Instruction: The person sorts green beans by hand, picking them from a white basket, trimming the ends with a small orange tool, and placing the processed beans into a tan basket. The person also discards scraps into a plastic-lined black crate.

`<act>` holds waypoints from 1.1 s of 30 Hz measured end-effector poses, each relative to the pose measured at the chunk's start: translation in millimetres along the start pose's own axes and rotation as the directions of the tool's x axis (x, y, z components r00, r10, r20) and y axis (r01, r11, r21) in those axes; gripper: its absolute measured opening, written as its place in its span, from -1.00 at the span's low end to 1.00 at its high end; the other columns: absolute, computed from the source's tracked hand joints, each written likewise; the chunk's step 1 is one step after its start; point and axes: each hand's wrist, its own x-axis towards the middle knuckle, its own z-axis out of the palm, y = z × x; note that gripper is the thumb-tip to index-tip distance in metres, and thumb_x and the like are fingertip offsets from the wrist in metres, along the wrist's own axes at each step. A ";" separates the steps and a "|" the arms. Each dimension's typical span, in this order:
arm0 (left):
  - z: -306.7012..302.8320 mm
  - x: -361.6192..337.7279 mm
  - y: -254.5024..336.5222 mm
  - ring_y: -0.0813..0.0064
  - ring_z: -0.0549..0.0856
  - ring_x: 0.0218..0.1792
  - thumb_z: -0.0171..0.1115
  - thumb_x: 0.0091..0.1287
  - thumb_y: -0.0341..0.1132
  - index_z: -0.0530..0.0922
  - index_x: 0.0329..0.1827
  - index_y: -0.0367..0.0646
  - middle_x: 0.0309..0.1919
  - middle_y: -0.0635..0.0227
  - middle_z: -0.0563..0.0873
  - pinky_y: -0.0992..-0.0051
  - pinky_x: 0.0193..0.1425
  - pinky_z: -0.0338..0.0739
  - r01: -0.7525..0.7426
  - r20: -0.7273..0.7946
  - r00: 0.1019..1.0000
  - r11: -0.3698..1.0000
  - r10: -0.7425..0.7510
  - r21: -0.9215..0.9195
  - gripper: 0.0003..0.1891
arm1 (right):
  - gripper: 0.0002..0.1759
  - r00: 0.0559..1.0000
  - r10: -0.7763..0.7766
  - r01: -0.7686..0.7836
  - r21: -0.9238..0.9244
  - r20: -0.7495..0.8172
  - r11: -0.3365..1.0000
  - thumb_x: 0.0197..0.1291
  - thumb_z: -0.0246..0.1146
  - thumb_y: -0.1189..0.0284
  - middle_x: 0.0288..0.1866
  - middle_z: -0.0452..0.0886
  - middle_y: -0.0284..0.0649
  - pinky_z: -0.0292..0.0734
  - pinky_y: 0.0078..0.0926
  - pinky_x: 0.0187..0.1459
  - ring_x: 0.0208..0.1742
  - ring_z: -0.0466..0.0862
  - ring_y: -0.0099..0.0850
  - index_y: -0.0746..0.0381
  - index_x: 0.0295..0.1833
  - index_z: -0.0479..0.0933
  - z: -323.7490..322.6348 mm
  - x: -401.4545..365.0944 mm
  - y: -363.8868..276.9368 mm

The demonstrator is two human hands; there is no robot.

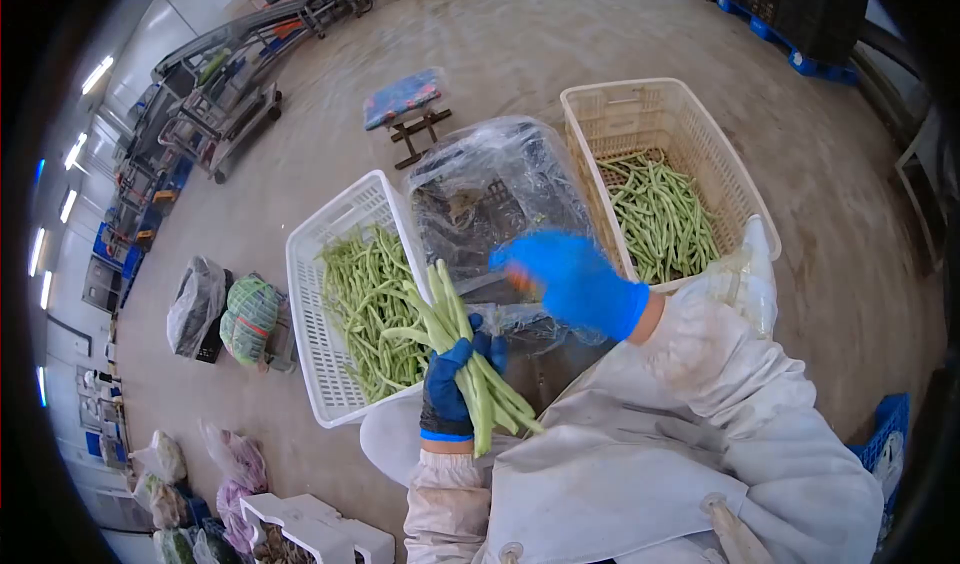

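Observation:
My left hand (446, 388), in a dark blue glove, is closed around a bunch of long green beans (487, 409). The bunch tilts, its upper ends leaning over the rim of the white basket (303, 314), which holds a heap of green beans. My right hand (580, 276), in a bright blue glove, hovers over the plastic-lined dark crate (480, 189) in the middle. Motion smears its fingers; an orange-red patch shows near them, too blurred to name. Beyond it, a tan basket (752, 179) has more green beans (660, 219) at its bottom.
A small stool (405, 104) with a colourful top stands ahead. On the left floor are a green bundle (250, 319), a bag-covered crate (198, 309), bagged produce (235, 464) and a white foam box (330, 534). A conveyor frame (215, 114) stands at the far left.

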 end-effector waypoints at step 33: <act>2.4 -3.6 -4.2 0.48 0.54 -0.03 0.09 0.27 -0.32 0.43 0.18 -0.07 -0.35 0.54 0.52 0.19 0.36 0.29 -0.381 0.311 0.821 0.865 0.479 -0.327 -0.61 | -0.81 0.612 0.640 -0.779 0.497 0.465 0.383 0.14 0.06 0.56 -0.22 0.57 0.01 0.47 -0.28 -0.15 -0.19 0.58 -0.07 0.32 -0.11 0.45 51.5 -59.8 -52.5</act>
